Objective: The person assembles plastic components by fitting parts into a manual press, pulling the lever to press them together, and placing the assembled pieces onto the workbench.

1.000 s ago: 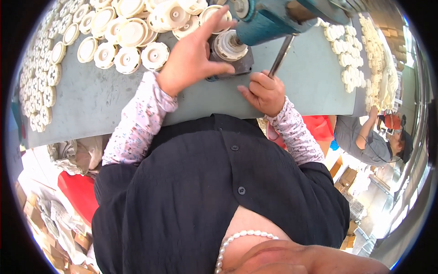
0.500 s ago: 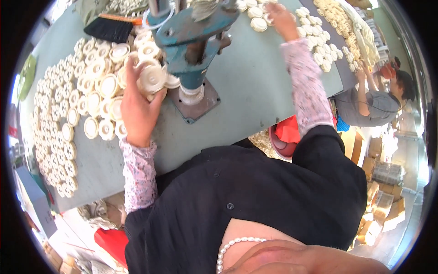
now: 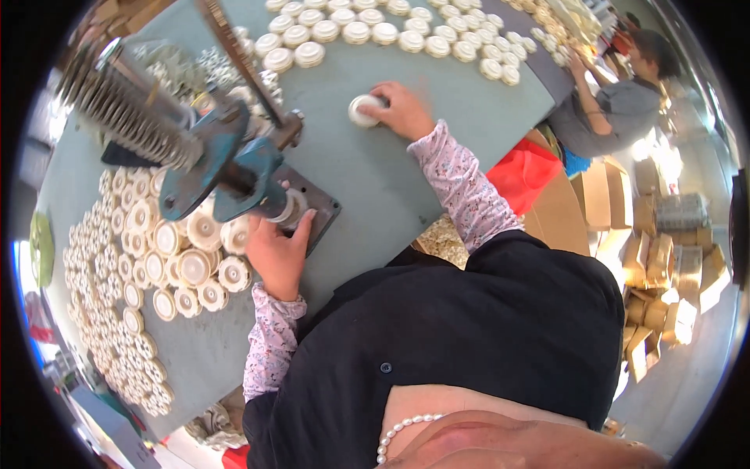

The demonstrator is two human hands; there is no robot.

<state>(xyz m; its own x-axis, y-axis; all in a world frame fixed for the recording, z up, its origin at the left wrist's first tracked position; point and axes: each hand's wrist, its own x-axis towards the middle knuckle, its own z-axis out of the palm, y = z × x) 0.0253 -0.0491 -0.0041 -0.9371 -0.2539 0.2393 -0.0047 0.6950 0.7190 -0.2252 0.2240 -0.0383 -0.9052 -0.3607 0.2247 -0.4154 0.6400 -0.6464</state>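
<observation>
While a white round part (image 3: pixel 362 112) is pinched by its edge between thumb and fingers of the right hand (image 3: pixel 405 113), it is kept at the middle of the grey-green table (image 3: pixel 367 187); whether it is resting there or lifted cannot be told; the edge grip seems chosen so that its face is left uncovered. To the left, a cream ring-shaped part (image 3: pixel 295 206) is seated beneath the head of a teal press (image 3: pixel 250 176), apparently centred by the dark base plate (image 3: pixel 324 211); it is flanked by the spread thumb of the left hand (image 3: pixel 278 254), whose fingertips are hidden, so whether it is gripped cannot be told. Beside that hand, cream discs (image 3: pixel 195 266) are heaped, probably to be within easy reach; at the far side, white parts (image 3: pixel 324 31) are set in loose rows, perhaps to be kept apart from the heap; farther right, a co-worker (image 3: pixel 617 105) is seen at the table's end.
</observation>
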